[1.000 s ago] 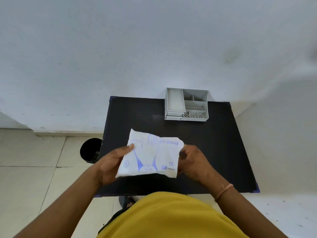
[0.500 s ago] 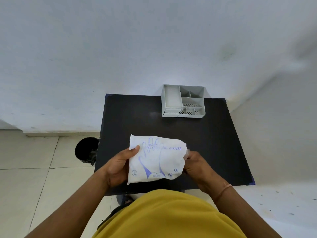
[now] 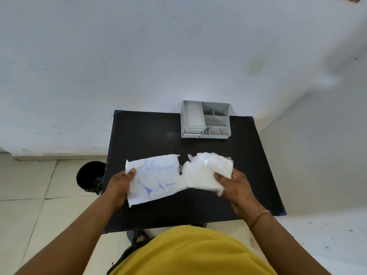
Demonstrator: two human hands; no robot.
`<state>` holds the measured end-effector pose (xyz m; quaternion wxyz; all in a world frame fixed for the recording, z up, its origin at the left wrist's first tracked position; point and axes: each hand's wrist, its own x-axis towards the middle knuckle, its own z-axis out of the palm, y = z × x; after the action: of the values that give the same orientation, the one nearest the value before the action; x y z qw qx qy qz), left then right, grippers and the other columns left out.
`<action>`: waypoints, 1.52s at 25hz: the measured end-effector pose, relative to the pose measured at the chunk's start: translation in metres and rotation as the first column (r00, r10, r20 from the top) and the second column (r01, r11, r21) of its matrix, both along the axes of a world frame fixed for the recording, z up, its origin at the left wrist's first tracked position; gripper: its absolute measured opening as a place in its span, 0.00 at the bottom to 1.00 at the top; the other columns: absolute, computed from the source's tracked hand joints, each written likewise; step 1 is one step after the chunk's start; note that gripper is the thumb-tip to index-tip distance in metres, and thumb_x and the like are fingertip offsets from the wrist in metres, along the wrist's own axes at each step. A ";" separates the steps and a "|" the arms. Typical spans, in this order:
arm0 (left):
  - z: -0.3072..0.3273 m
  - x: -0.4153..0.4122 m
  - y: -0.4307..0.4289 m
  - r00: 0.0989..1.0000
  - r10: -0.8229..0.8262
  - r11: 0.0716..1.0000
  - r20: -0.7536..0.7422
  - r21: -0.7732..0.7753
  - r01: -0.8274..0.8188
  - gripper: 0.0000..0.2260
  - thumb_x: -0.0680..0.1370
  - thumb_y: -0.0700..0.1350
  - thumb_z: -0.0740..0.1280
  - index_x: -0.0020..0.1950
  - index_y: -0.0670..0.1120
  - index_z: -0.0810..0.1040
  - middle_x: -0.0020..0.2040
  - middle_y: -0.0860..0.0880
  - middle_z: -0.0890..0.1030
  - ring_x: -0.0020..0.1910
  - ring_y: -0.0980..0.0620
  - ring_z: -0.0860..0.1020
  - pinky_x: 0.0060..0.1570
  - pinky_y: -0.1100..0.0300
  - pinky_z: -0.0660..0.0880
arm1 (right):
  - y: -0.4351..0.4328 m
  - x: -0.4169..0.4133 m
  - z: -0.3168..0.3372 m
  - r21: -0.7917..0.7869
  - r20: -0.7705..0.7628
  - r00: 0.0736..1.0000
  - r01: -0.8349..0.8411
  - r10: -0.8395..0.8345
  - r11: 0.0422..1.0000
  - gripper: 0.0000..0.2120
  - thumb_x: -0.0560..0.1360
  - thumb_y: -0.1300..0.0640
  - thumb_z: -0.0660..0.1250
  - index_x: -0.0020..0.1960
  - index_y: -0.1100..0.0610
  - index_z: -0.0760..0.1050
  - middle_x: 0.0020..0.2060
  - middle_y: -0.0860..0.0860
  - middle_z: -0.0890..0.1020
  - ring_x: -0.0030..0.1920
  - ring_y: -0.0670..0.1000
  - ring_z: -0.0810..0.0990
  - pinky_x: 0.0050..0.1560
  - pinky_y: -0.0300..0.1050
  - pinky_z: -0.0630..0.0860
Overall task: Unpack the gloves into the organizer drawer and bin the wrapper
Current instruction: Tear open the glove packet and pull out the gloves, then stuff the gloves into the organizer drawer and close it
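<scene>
**Gloves coming out of wrapper, above the bench**

Head view: we are holding two items over the dark bench (image 3: pixel 248 155). Our left hand (image 3: pixel 119 187) is pinching the left edge of the printed wrapper (image 3: pixel 153 181), thumb on top. Our right hand (image 3: pixel 236 187) is gripping the wad of white gloves (image 3: pixel 206 173), which is sticking out of the wrapper's right end, still touching it. The grey organizer (image 3: pixel 205 120) is sitting at the bench's far edge against the wall, its small drawer (image 3: pixel 193 132) at the front left. A black bin (image 3: pixel 90 177) is standing on the floor just left of the bench.
</scene>
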<state>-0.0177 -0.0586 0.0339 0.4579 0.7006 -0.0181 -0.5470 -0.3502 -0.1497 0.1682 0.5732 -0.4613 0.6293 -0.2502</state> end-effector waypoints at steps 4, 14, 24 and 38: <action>-0.019 0.000 -0.008 0.950 -0.246 0.957 0.194 0.203 0.207 0.23 0.84 0.48 0.72 0.75 0.39 0.74 0.71 0.33 0.80 0.65 0.30 0.81 0.67 0.32 0.78 | -0.014 -0.027 0.005 0.067 0.152 0.988 0.019 -0.029 0.998 0.16 0.76 0.56 0.77 0.61 0.45 0.81 0.58 0.54 0.86 0.56 0.57 0.88 0.41 0.49 0.87; 0.059 -0.136 -0.035 0.783 -0.383 0.918 -0.489 -0.293 0.266 0.20 0.86 0.54 0.67 0.72 0.44 0.83 0.71 0.39 0.84 0.70 0.38 0.82 0.69 0.40 0.80 | 0.005 -0.045 -0.012 0.469 0.633 0.683 0.035 -0.364 0.882 0.21 0.79 0.65 0.70 0.71 0.63 0.75 0.60 0.63 0.87 0.57 0.62 0.88 0.39 0.48 0.88; 0.109 -0.187 -0.069 0.888 -0.403 0.886 0.220 -0.152 0.439 0.25 0.71 0.47 0.85 0.64 0.55 0.80 0.56 0.49 0.86 0.45 0.46 0.89 0.31 0.53 0.85 | -0.031 -0.090 -0.020 0.451 0.629 0.752 -0.148 -0.196 0.880 0.21 0.83 0.48 0.66 0.71 0.57 0.78 0.62 0.61 0.86 0.66 0.68 0.82 0.43 0.57 0.88; 0.149 -0.226 -0.066 0.913 -0.373 0.873 -0.162 -0.394 0.287 0.23 0.79 0.61 0.72 0.73 0.56 0.81 0.68 0.42 0.85 0.59 0.38 0.87 0.42 0.49 0.86 | -0.078 -0.117 -0.034 0.399 0.775 0.620 -0.324 -0.126 0.858 0.23 0.78 0.68 0.66 0.71 0.53 0.80 0.65 0.60 0.85 0.54 0.60 0.88 0.48 0.54 0.89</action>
<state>-0.2440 -0.1246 0.1832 0.4770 0.5215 -0.1847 -0.6830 -0.4672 -0.2281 0.1339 0.9003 -0.1762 0.3330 -0.2180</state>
